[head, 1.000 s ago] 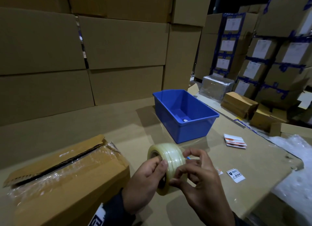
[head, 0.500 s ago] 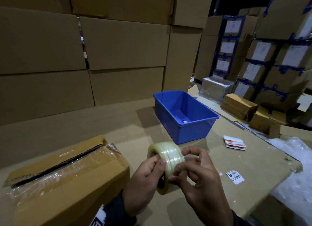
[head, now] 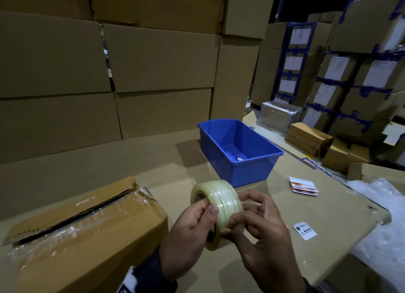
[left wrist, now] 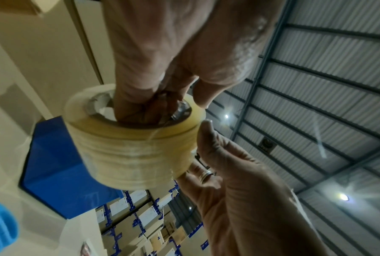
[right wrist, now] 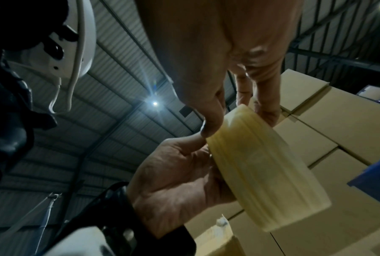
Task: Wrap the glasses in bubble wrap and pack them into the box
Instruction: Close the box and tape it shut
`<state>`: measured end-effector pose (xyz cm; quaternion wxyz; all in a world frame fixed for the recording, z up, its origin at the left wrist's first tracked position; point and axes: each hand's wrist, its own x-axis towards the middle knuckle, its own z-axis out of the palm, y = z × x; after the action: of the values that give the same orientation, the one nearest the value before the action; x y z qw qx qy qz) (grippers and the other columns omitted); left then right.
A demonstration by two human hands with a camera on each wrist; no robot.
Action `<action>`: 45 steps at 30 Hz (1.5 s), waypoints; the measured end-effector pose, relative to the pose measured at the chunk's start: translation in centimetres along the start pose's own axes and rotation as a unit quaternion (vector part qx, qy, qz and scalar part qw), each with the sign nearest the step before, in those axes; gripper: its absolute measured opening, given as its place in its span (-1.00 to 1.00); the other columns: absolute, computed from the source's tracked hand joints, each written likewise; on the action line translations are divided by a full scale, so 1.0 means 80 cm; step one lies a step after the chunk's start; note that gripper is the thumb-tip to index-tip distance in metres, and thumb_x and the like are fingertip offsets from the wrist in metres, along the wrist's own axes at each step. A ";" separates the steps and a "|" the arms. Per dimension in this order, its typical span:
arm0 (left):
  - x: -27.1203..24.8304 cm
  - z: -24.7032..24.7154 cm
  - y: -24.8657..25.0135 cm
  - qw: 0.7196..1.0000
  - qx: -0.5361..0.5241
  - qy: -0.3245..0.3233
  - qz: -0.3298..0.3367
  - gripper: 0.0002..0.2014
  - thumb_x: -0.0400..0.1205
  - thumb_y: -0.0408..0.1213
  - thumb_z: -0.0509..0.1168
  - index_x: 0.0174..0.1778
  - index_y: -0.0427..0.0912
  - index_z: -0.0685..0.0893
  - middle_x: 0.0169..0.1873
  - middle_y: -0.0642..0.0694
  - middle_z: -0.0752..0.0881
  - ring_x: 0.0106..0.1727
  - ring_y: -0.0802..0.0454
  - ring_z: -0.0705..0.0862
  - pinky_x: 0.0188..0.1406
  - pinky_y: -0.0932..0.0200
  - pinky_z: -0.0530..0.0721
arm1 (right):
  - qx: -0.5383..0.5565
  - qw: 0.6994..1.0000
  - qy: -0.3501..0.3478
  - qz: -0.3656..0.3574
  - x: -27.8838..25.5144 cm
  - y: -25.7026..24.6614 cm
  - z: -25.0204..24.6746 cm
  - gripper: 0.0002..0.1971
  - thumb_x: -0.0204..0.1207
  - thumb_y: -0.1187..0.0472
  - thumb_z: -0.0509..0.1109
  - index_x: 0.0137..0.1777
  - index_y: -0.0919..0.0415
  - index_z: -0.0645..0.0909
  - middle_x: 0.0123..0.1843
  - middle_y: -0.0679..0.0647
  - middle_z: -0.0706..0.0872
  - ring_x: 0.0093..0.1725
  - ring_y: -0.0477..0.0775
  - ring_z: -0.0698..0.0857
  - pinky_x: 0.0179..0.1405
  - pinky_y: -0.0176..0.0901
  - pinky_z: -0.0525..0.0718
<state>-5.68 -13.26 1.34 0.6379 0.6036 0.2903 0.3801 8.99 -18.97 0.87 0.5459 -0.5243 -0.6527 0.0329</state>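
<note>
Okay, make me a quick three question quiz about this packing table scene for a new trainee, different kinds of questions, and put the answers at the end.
1. True or false: the box at the left of the table has its top flaps sealed flat.
2. Multiple choice: what do both hands grip? A) a glass B) the tape roll C) the blue bin
3. Fill in: the small label lying on the table right of the hands reads ____.

Key
1. False: a dark gap shows between the flaps.
2. B: the left hand has fingers through the core, and the right hand pinches the outer face.
3. Fragile.
</note>
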 end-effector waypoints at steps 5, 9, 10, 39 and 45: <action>-0.001 0.000 0.004 1.000 -0.005 0.024 -0.001 -0.65 0.62 0.06 0.17 0.09 -0.04 0.75 0.06 -0.13 0.82 0.18 -0.10 0.76 0.34 -0.23 0.63 | -0.017 1.000 -0.022 -0.007 0.008 -0.003 -0.005 -0.61 0.21 0.10 0.62 0.05 -0.09 0.66 0.19 -0.11 0.52 0.10 -0.14 0.64 -0.24 -0.25 0.73; -0.002 -0.001 -0.001 1.000 0.002 0.019 -0.011 -0.60 0.63 0.14 0.21 0.12 -0.06 0.75 0.07 -0.18 0.81 0.18 -0.16 0.75 0.34 -0.29 0.61 | -0.008 1.000 -0.009 -0.012 0.004 0.002 -0.002 -0.65 0.17 0.11 0.65 -0.04 -0.07 0.69 0.16 -0.14 0.51 0.03 -0.11 0.66 -0.38 -0.09 0.73; -0.003 0.000 -0.002 1.000 0.002 0.019 -0.014 -0.59 0.60 0.13 0.21 0.14 -0.05 0.75 0.08 -0.20 0.80 0.19 -0.18 0.74 0.35 -0.31 0.60 | -0.013 1.000 -0.009 -0.009 0.003 0.002 -0.003 -0.66 0.16 0.10 0.65 -0.05 -0.07 0.68 0.16 -0.16 0.50 0.02 -0.12 0.66 -0.39 -0.07 0.73; 0.000 0.010 -0.002 0.998 -0.054 0.016 0.003 -0.69 0.60 0.08 0.18 0.08 0.16 0.79 0.07 -0.20 0.80 0.19 -0.16 0.74 0.32 -0.19 0.63 | -0.022 1.000 0.005 -0.008 0.006 -0.005 -0.009 -0.71 0.22 0.12 0.63 -0.06 -0.05 0.69 0.16 -0.08 0.56 0.02 -0.10 0.68 -0.33 -0.16 0.73; -0.002 0.010 -0.003 0.997 -0.069 0.038 -0.011 -0.68 0.65 0.03 0.20 0.03 -0.04 0.80 0.04 -0.21 0.81 0.17 -0.17 0.75 0.35 -0.24 0.61 | -0.025 1.000 0.009 -0.003 0.004 -0.002 -0.003 -0.78 0.21 0.14 0.62 -0.19 -0.06 0.66 0.17 -0.07 0.55 0.00 -0.12 0.66 -0.30 -0.23 0.71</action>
<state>-5.06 -13.80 1.21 0.6703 0.5402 0.2941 0.4151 9.15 -18.94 1.28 0.5385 -0.5361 -0.6500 0.0101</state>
